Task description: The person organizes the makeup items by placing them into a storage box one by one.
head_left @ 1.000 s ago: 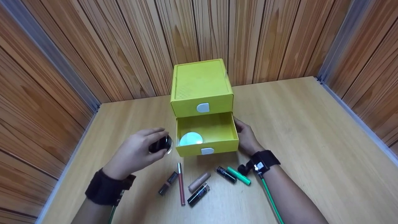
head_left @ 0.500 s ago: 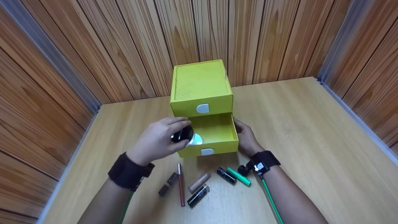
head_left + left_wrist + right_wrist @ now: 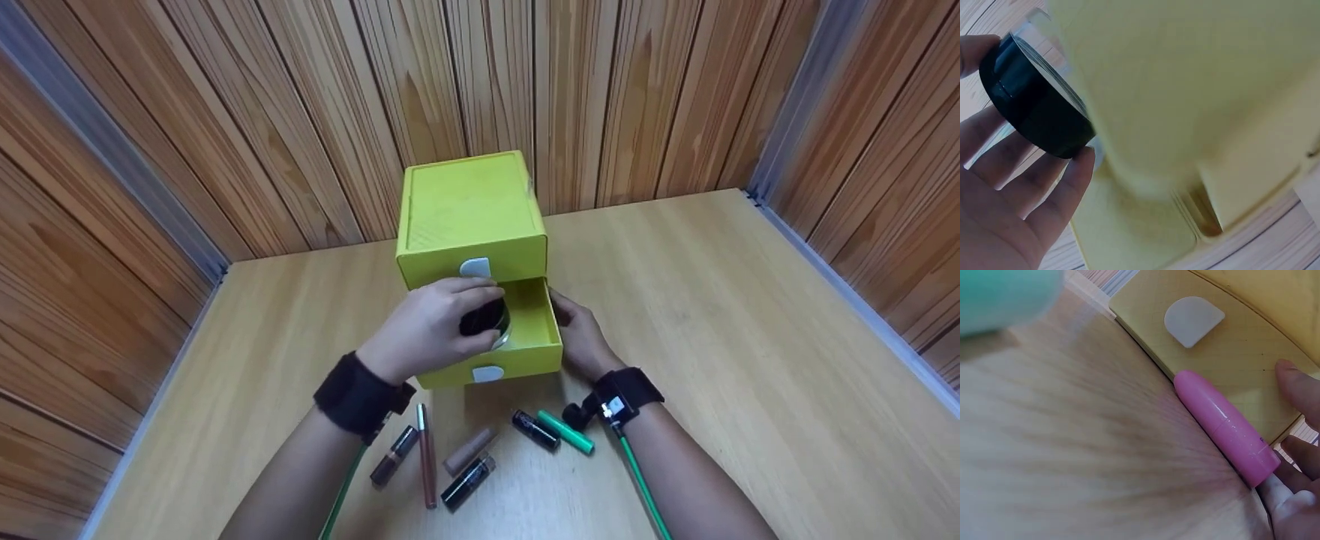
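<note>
Your yellow lower drawer point(image 3: 525, 362) stands pulled out. At its opening, you hold a round, black-lidded clear jar point(image 3: 1033, 95).

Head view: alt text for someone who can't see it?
The left hand holds a dark jar at the open lower drawer of a yellow box; the right hand touches that drawer's side. Six tubes lie on the table in front.

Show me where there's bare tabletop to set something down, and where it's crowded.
The widest bare patch of table lies between the right hand and the right wall. Another runs from the yellow drawer box to the left wall. It's crowded before the open drawer, where cosmetic tubes lie.
</note>
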The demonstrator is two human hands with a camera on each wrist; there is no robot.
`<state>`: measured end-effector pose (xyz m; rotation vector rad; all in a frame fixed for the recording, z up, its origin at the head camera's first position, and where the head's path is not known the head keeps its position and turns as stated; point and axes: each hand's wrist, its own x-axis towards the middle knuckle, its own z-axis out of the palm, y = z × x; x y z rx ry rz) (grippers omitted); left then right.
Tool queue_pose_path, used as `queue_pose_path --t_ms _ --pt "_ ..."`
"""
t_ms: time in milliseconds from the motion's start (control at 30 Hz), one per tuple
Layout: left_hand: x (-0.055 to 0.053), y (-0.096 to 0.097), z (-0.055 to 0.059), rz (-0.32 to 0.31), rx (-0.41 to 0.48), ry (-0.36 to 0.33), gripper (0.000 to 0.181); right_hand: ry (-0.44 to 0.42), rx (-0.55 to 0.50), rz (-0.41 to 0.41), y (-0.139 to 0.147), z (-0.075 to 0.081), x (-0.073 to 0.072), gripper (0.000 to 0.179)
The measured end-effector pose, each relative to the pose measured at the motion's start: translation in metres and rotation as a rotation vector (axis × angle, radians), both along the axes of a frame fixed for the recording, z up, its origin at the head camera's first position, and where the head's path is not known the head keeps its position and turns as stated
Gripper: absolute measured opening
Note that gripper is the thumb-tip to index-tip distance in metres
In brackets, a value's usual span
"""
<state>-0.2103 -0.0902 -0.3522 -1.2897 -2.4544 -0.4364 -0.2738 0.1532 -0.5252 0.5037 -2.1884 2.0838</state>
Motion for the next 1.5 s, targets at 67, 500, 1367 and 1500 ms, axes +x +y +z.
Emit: queue_pose_path --t_ms 67,500,1367,1500 --pt "-0.003 0.005 -0.001 -0.001 -0.005 -0.017 0.045 -0.010 -0.012 -0.009 -0.001 -0.004 -0.001 0.066" --pt "-0.017 0.034 -0.007 -0.013 -0.033 -0.165 0.045 -0.030 -0.040 -0.028 -0.001 -0.007 -0.004 0.066" --pt "-0.031 0.060 -0.027 0.035 -0.119 -0.325 0.026 -0.034 -0.060 -0.039 -0.003 -0.005 -0.005 0.063" --pt "-0.030 0.061 -0.027 0.041 -0.133 -0.328 0.029 -0.031 -0.089 -0.035 -0.003 -0.006 -0.005 0.063"
